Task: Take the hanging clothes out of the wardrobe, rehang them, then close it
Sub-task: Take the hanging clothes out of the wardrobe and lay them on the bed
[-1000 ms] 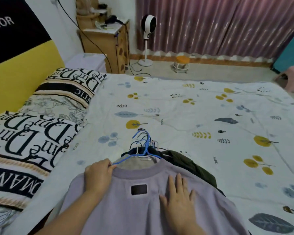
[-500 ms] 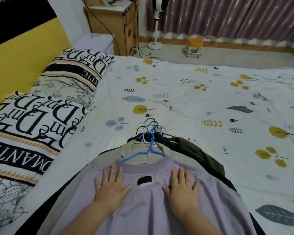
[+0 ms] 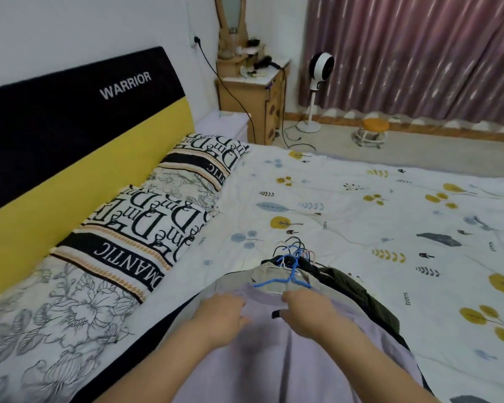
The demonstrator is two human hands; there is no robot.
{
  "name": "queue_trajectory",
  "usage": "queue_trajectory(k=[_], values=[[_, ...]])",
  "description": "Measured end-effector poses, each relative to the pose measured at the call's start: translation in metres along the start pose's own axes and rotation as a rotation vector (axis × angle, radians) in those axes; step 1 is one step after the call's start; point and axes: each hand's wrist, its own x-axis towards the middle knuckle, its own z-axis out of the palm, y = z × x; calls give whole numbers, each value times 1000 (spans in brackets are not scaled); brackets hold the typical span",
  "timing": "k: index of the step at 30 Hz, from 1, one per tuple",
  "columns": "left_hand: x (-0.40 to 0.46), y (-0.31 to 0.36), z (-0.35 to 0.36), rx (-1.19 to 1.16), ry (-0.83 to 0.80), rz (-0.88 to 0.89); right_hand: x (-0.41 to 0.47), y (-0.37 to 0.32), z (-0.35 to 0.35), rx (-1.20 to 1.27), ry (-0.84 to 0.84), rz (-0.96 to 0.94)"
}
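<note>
White leaf-print bedding (image 3: 361, 199) carries the clothes pile (image 3: 317, 274), its lower garments mostly hidden under a lilac top (image 3: 303, 359). Left hand (image 3: 220, 318) and right hand (image 3: 309, 312) rest near its collar, blurred; finger grip cannot be told. Blue hanger (image 3: 285, 279) pokes out just beyond.

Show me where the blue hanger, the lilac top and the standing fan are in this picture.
blue hanger (image 3: 285, 280): head view, on its shoulder bar.
lilac top (image 3: 288, 359): head view, on the bare cloth between the forearms.
standing fan (image 3: 321, 63): head view, on its round head.
</note>
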Motion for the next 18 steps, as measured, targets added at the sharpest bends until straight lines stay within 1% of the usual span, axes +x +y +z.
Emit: queue_trajectory(k=[3,6,8,13,18], values=[[-53,-11,-36,-6,44,-55,-26,-39,-27,3,-25,-125],[-112,-31,-57,-23,100,-134,-53,-85,-50,-4,-70,-245],[-152,-47,-64,-38,139,-190,-70,-119,-64,-21,-48,-336],[-257,-85,-65,-83,206,-362,-119,-204,-88,-87,8,-535],[-368,-112,-46,-95,260,-538,-184,-281,-83,-170,52,-709]])
